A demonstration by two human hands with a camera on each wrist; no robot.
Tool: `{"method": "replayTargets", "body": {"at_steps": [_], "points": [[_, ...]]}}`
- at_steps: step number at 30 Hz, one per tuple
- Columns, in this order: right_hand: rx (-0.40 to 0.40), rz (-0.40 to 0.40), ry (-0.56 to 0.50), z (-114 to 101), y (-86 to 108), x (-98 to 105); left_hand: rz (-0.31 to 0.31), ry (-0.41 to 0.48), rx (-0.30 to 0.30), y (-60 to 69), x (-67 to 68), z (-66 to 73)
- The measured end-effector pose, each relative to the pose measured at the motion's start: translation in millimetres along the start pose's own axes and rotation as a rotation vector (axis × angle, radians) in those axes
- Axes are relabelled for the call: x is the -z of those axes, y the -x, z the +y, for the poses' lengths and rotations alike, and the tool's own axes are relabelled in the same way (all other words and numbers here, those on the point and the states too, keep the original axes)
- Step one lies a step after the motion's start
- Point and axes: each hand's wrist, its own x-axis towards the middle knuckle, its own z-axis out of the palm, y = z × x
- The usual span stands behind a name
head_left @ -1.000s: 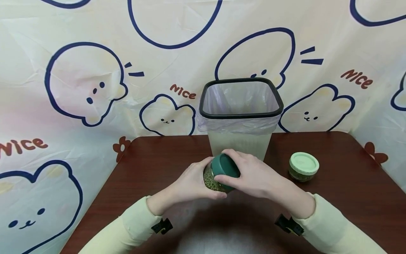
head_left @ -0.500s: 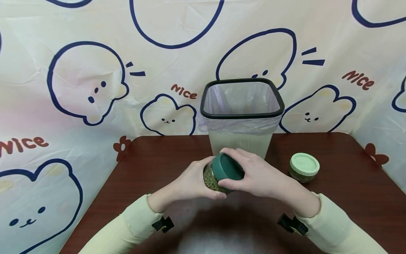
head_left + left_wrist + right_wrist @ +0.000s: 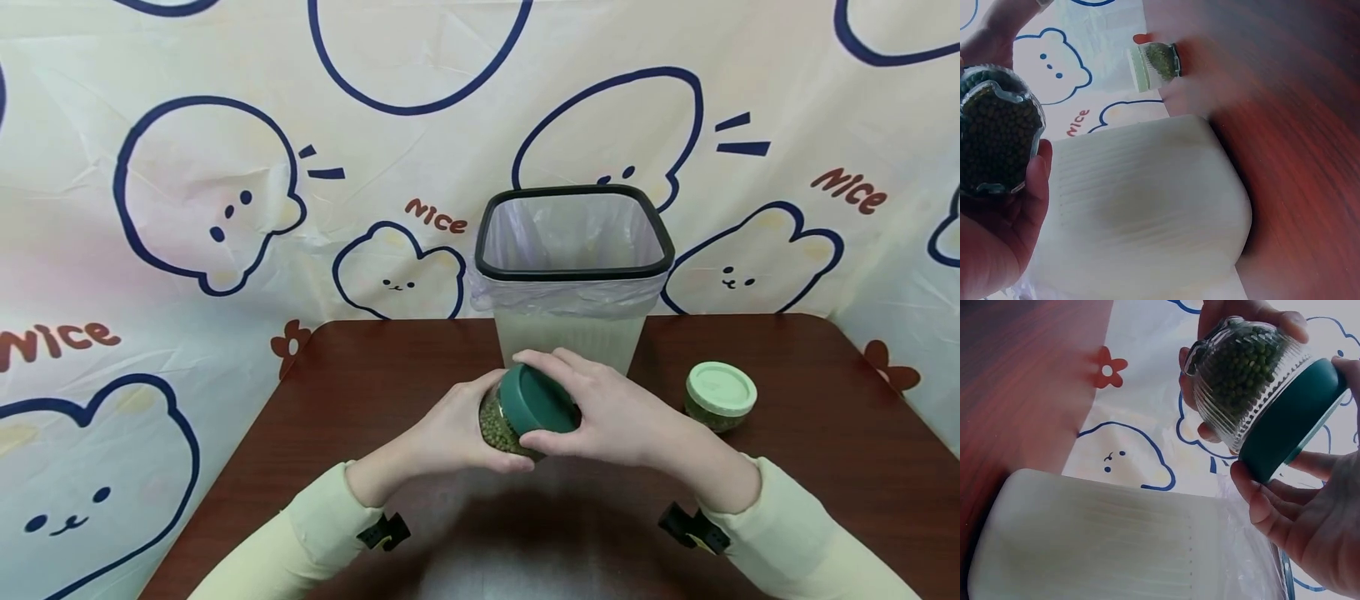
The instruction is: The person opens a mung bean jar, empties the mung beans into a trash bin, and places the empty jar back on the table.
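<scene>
A ribbed glass jar [image 3: 1241, 369] of green mung beans is held tilted above the table, its dark green lid [image 3: 536, 398] toward the right. My left hand [image 3: 457, 429] grips the glass body, with fingers and thumb round it. On the lid's rim is my right hand [image 3: 607, 408], thumb at the near side and fingers over the far side. In the right wrist view the lid [image 3: 1294, 419] sits against the jar's mouth; whether it is loose I cannot tell. The left wrist view shows the jar's base [image 3: 997, 131] with beans behind the glass.
Behind the hands stands a pale bin [image 3: 573, 333] with a black rim and a plastic liner. A second jar with a light green lid [image 3: 722, 388] stands on the brown table [image 3: 375, 367] at the right. Patterned cloth [image 3: 225, 50] hangs behind the table.
My right hand and the lid have shifted slightly right and turned a little. The left hand keeps its grip on the jar in nearly the same place.
</scene>
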Motion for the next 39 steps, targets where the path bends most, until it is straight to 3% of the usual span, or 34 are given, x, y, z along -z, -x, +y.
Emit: {"method": "replayTargets", "body": {"at_steps": [7,13,21,26,33,39], "points": [[-0.132,-0.004,0.015,-3.3,-1.3,-2.7,0.086,-0.108,0.051,0.9,-2.9,2.8],[-0.236,-0.032,0.001,-4.8,-4.6,-7.2,0.118,-0.192,0.084,0.1,-5.3,3.7],[-0.172,0.001,-0.044,-1.7,-4.6,-5.0,0.115,-0.16,0.037,-3.3,-3.3,2.9],[-0.146,-0.002,-0.047,-1.1,-3.9,-3.8,0.085,-0.109,0.014,-3.1,-0.7,3.3],[-0.046,-0.006,-0.017,-0.3,-0.7,-0.7,0.009,0.004,-0.029,-2.4,3.0,2.9],[-0.015,-0.015,-0.012,-1.1,0.6,-0.9,-0.012,0.026,-0.039,-0.6,2.8,0.9]]}}
